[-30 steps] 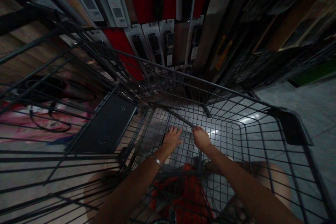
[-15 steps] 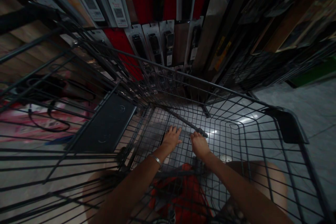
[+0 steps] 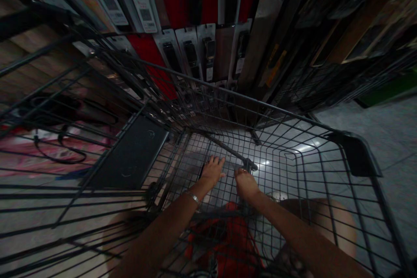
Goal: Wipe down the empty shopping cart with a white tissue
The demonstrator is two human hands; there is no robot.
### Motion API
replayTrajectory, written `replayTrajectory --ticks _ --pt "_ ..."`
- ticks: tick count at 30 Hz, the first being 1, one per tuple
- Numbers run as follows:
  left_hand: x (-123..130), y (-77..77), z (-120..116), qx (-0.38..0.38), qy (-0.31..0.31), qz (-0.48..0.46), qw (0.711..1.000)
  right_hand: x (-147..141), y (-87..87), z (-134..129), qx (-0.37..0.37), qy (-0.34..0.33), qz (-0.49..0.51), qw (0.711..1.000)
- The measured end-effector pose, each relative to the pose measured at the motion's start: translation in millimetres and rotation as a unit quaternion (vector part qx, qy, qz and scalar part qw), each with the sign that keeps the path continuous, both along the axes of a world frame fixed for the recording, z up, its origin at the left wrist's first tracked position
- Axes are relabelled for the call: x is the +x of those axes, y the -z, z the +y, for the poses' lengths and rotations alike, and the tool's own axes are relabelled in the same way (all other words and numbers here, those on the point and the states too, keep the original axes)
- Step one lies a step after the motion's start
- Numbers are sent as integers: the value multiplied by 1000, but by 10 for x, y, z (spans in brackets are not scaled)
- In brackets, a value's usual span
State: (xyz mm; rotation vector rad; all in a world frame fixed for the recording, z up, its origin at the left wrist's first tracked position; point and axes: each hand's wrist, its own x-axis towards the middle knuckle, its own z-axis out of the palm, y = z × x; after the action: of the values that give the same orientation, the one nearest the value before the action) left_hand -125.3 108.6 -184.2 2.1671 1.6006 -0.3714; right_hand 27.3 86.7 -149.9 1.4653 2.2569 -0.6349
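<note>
The left hand (image 3: 212,171) is spread open over the wire floor (image 3: 194,152) of a shopping cart (image 3: 128,154); I can't tell if it touches. The right hand (image 3: 246,186) is curled, and I can't see whether it holds anything. A dark bar (image 3: 224,147) ends just past it, in the cart or under it. There's wide room from there to the cart's black corner (image 3: 355,154). Packets (image 3: 192,52) hang beyond the far top edge (image 3: 241,94).

The left hand (image 3: 212,172), fingers spread, was positioned over the floor of a wire cart (image 3: 270,106). The right hand (image 3: 246,185), fingers curled, was located just beside a dark rod's (image 3: 224,146) end. Packaged goods (image 3: 192,54) hung beyond both hands.
</note>
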Motion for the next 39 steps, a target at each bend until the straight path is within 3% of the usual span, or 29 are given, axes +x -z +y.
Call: replayTrajectory --ticks 10,15,18,22,27,32,39 --pt "15 -93 15 -15 -9 -2 1000 -174 -46 -314 -73 -43 10 996" --pt "12 -61 12 -21 -9 3 1000 -284 -104 -390 -136 -68 3 988" --pt "9 -20 17 -23 -8 2 1000 -293 -188 -228 -104 -41 8 994" --pt "14 -3 25 -41 -18 3 999 -182 -260 172 -2 43 35 998" --pt "24 -41 21 -26 -14 2 1000 11 -125 484 92 74 11 993" --pt "27 -50 25 -35 -19 4 999 21 35 389 79 74 -16 994" --pt "27 -65 30 -32 -18 4 999 -108 112 60 52 50 18 997"
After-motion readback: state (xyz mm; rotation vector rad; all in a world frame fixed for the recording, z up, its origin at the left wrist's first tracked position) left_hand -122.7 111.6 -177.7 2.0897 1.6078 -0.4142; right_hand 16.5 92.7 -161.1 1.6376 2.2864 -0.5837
